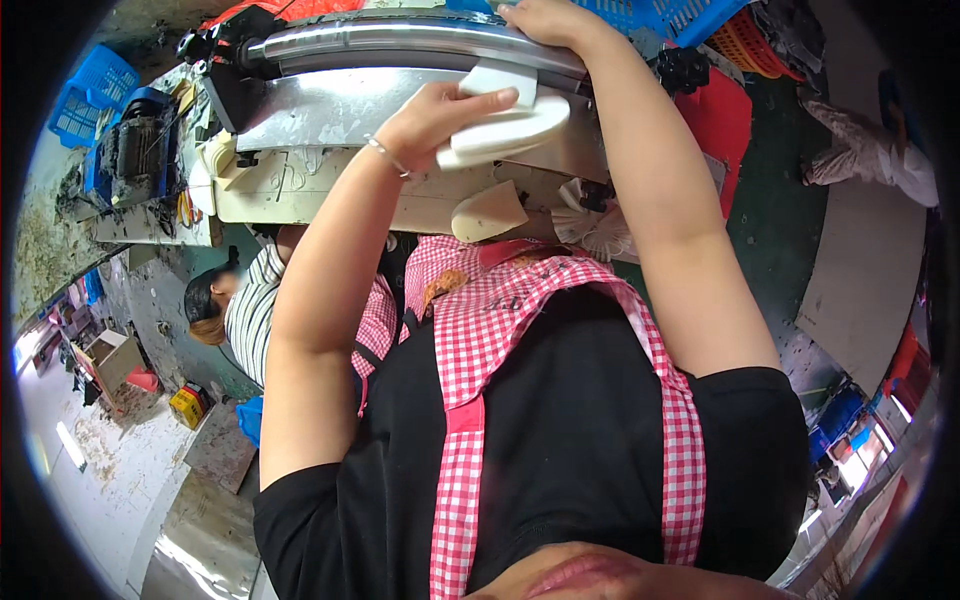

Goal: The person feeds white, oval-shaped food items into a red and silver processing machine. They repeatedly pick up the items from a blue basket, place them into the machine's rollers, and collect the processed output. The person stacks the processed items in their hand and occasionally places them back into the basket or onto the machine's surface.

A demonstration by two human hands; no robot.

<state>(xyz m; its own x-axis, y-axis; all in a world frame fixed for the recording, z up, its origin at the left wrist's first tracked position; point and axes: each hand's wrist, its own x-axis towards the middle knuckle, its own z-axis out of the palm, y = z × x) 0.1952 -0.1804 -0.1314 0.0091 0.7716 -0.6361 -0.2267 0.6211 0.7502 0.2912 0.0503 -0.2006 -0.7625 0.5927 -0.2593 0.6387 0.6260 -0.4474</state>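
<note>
Head view: beyond the checked apron (465,335), a pale cut piece (488,212) is lying at the desk's (330,195) near edge, and the left hand (428,125) is grasping white sole-shaped pieces (515,130) above the desk, thumb uppermost, presumably for keeping them together. Past the metal roller (420,40), the right hand (548,20) is extending toward the upper border, its hidden fingertips leaving its grip impossible to tell; a blue basket (690,15) is standing alongside, probably for being within reach.
</note>
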